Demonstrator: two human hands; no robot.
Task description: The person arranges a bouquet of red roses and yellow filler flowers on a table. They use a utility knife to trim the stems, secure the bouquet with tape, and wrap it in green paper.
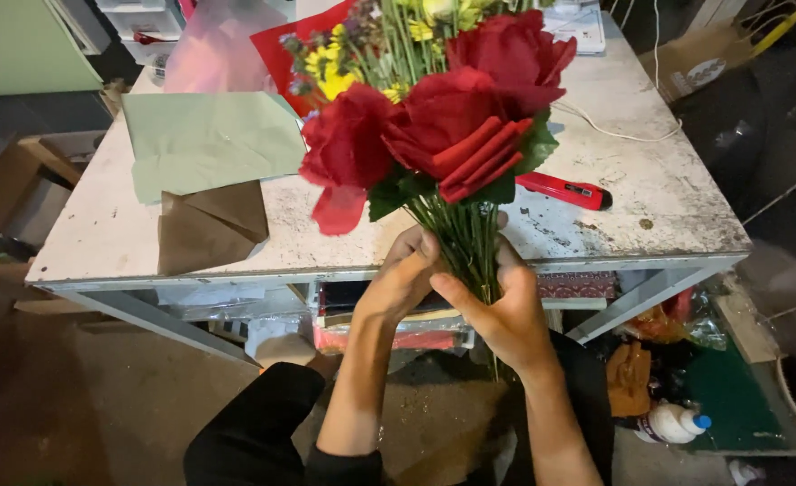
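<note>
Hands, left hand point(404, 274) and right hand point(503, 310), both closed around bouquet point(443, 126) stems at 6 o'clock of table point(668, 207), mid-bunching; next, probably a firm, steady grip before shifting stems.

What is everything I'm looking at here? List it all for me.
red roses: three, red, bunched and held above the table's front edge
yellow flowers: a cluster, yellow, behind the roses
stems: a bundle, green, gripped by both hands
table: one, worn white, across the middle
green paper: one sheet, pale green, table's left part
brown paper: one folded sheet, brown, just below the green paper
red cutter: one, red and black, lying on the table right of the stems
white bottle: one, white with blue cap, floor at lower right
left hand: one, wrapped round the stems
right hand: one, gripping the stems lower down
</note>
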